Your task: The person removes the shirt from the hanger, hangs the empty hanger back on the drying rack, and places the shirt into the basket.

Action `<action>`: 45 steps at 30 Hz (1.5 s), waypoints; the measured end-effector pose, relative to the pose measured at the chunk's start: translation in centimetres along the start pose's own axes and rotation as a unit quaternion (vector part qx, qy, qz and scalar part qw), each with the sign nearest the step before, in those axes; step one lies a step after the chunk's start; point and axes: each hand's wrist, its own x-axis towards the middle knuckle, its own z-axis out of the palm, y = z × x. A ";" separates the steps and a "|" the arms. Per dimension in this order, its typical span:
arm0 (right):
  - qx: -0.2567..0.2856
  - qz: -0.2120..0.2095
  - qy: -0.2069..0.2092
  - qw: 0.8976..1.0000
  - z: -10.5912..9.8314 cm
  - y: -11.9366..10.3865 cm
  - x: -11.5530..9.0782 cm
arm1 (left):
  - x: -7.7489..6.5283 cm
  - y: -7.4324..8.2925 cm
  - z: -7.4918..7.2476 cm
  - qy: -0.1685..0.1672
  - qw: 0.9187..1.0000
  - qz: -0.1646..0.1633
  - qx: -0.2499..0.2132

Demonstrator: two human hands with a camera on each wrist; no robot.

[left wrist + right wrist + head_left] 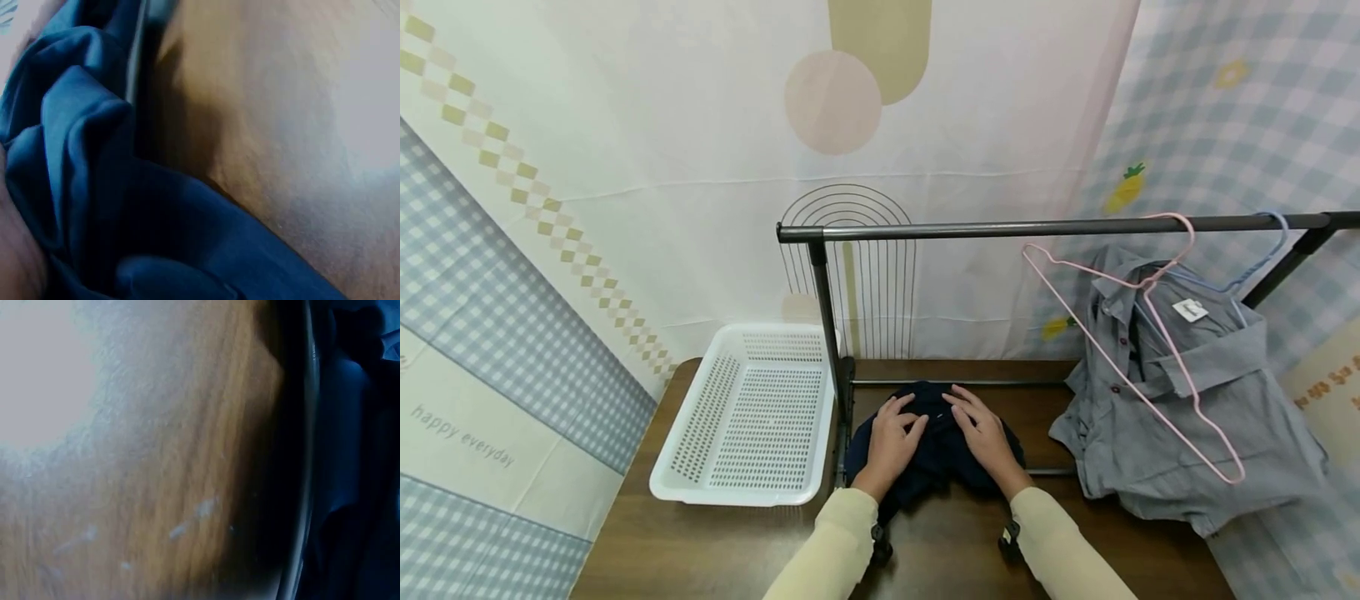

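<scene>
A dark navy garment (938, 462) lies bunched on the wooden table, under the rack's rail. A small white mark, perhaps a label, shows on it between the hands; its cut is not clear. The left hand (892, 440) rests on its left part, fingers spread and slightly bent, thumb pointing inward. On the right part rests the right hand (985, 435), its fingers loosely extended toward the middle. Folds of the navy cloth (87, 162) rise beside the palm in the left wrist view. In the right wrist view the cloth (350, 444) is dark at the right edge, fingers hidden.
A black garment rack (970, 229) spans the table (715, 550). Left of it stands a white perforated basket (666, 475). At right, a pink hanger (1097, 329) hangs from the rail in front of a grey shirt (1210, 433) on a blue hanger (1255, 265).
</scene>
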 end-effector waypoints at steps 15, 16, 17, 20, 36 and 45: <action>-0.038 -0.010 -0.090 0.995 -0.3 1.5 -0.9 | -1.1 -2.8 -0.6 -0.099 0.994 -0.034 0.006; -0.038 -0.006 -0.096 0.995 -0.3 1.6 -0.9 | -1.1 -3.0 -0.6 -0.112 0.993 -0.042 -0.001; -0.041 -0.001 -0.103 0.994 -0.4 1.8 -0.9 | -1.0 -3.1 -0.6 -0.126 0.991 -0.049 -0.006; -0.052 0.015 -0.122 0.991 -0.4 2.2 -0.8 | -0.8 -3.3 -0.6 -0.165 0.984 -0.070 -0.013; -0.111 0.034 -0.122 0.986 0.4 2.3 -1.1 | -0.6 -3.8 -0.5 -0.217 0.973 -0.078 0.007; -0.143 -0.074 -0.028 0.987 1.3 2.6 -1.4 | -0.7 -3.6 -0.2 -0.169 0.984 -0.058 -0.010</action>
